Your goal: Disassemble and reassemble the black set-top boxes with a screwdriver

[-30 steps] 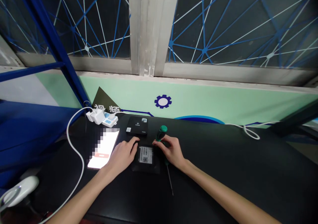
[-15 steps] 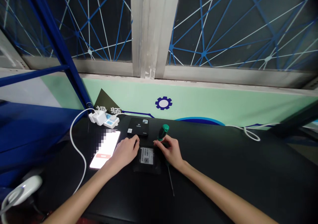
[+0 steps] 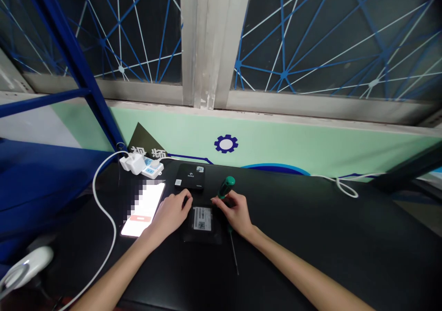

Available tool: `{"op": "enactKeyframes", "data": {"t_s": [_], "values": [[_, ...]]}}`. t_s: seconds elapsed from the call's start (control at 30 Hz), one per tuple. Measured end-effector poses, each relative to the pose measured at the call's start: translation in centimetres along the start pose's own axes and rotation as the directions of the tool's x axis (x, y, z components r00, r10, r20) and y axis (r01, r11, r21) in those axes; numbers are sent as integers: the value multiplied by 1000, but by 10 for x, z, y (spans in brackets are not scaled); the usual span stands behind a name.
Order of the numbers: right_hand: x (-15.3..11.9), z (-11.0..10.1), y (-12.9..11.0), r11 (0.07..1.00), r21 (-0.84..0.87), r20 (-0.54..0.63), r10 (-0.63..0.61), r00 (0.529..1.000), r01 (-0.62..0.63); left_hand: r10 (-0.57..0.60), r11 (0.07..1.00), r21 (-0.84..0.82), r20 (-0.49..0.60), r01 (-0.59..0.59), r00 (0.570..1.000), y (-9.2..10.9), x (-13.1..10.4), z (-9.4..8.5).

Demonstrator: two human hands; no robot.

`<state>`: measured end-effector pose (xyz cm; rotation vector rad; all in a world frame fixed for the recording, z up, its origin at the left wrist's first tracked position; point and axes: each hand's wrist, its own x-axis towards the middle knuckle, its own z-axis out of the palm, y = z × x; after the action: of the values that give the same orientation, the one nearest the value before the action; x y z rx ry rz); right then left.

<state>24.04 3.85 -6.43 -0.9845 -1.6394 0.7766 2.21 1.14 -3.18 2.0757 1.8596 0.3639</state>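
My right hand point(image 3: 236, 212) is closed round a green-handled screwdriver point(image 3: 227, 187), whose handle stands up above the fingers at the right edge of a black device. A white label with a code marks this labelled device point(image 3: 202, 218). My left hand point(image 3: 175, 210) lies at the device's left edge, thumb and fingers curled together; whatever they pinch is too small to make out. A second screwdriver point(image 3: 234, 251) lies on the table below my right hand, its shaft towards me and its handle partly hidden.
Behind the hands lies a black box point(image 3: 190, 176). A lit phone point(image 3: 144, 210) and a white power strip point(image 3: 152, 167) with a cable are on the left. A white cable point(image 3: 347, 191) lies at the back right of the black table point(image 3: 311, 237).
The whole view has shifted slightly. The upright screwdriver handle leans a little more to the right. Both hands stay by the labelled device.
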Motion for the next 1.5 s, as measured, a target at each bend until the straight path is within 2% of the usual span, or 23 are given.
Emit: {"op": "enactKeyframes", "data": {"t_s": [0.13, 0.27, 0.5, 0.63, 0.87, 1.2, 1.5], "values": [[-1, 0, 0, 998, 66, 42, 19, 999, -22, 14, 1000, -21, 10, -14, 1000, 3, -2, -5], [-2, -1, -2, 998, 62, 66, 6, 998, -10, 23, 999, -35, 35, -22, 999, 5, -3, -10], [-4, -6, -13, 994, 67, 100, -98, 990, 91, 56, 998, -31, 41, -55, 998, 5, -5, -12], [-4, -7, -15, 989, 56, 82, -140, 987, 135, 85, 996, -30, 45, -83, 995, 5, -7, -15], [-2, -7, -12, 993, -15, 60, -118, 991, 120, 158, 987, 24, 33, -159, 987, 1, -8, -17], [-1, -11, -16, 980, -82, 79, -176, 981, 183, 155, 988, -2, 49, -155, 987, 0, -8, -17], [-1, -10, -10, 983, -112, 33, -144, 989, 147, 147, 989, 18, 40, -148, 988, 1, -7, -14]]}}
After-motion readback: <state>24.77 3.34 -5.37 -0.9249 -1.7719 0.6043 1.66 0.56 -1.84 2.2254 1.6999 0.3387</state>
